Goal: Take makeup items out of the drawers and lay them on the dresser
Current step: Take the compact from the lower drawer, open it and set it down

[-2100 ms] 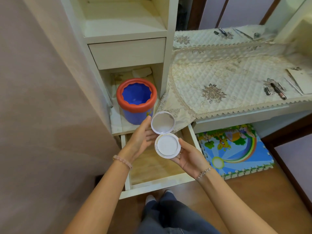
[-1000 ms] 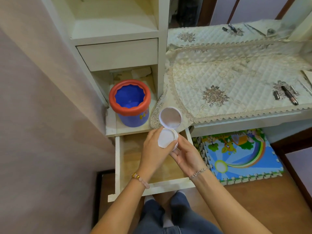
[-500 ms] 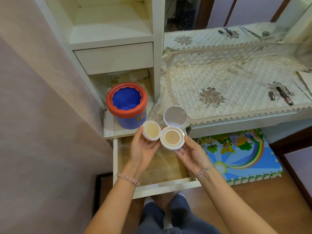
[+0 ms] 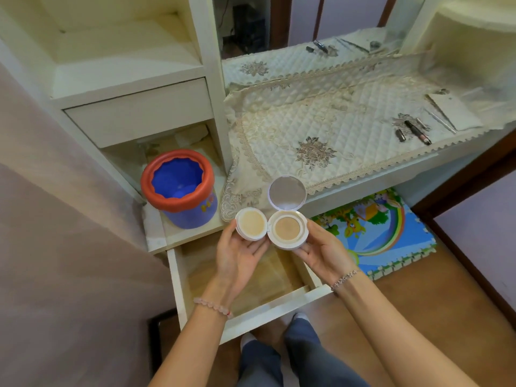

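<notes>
The right hand (image 4: 321,252) cups a round white cushion compact (image 4: 287,229), its mirrored lid up; the left hand (image 4: 240,252) holds the compact's inner puff tray (image 4: 251,223) just beside it, both above the open wooden drawer (image 4: 251,280). Judged mid-transfer: next, close it and carry it right onto the quilted cream surface (image 4: 321,127)

Dresser top (image 4: 371,177) under quilted cloth (image 4: 321,121); lipstick (image 4: 417,132), small tube (image 4: 401,135), perhaps card (image 4: 453,110) at right.
</notes>
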Tool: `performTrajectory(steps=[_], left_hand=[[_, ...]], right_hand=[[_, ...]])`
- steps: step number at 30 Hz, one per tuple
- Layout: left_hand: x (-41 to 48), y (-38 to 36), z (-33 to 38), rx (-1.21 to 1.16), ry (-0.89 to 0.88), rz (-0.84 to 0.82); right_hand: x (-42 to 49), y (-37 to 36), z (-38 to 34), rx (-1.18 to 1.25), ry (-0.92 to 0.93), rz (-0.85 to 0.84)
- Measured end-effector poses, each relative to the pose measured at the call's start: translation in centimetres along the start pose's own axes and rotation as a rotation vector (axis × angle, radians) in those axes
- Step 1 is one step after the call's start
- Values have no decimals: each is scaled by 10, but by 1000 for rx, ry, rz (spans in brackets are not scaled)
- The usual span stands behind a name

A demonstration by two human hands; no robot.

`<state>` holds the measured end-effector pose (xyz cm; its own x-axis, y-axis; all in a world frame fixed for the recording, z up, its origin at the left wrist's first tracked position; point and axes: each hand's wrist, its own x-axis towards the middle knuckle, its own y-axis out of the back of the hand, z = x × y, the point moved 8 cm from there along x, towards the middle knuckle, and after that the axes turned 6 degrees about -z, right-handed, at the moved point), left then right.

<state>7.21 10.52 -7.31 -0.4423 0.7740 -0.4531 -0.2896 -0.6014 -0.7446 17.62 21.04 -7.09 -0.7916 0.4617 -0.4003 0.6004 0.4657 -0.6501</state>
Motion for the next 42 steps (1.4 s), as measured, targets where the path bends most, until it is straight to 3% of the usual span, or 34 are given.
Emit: performTrajectory(steps=[12,29,39,42], left_hand=[[51,-40,-24,22,26,2],[218,-101,-26,20,-119,233],[239,-79,-3,220,-214,403],[234,-76,4,412,-263,500]], right_hand=[[27,44,-60,-62,-2,41],[196,133,-201,-271,-129,23],[240,144,-201,-265,-198,49],[242,145,-196,-317,-186,56]])
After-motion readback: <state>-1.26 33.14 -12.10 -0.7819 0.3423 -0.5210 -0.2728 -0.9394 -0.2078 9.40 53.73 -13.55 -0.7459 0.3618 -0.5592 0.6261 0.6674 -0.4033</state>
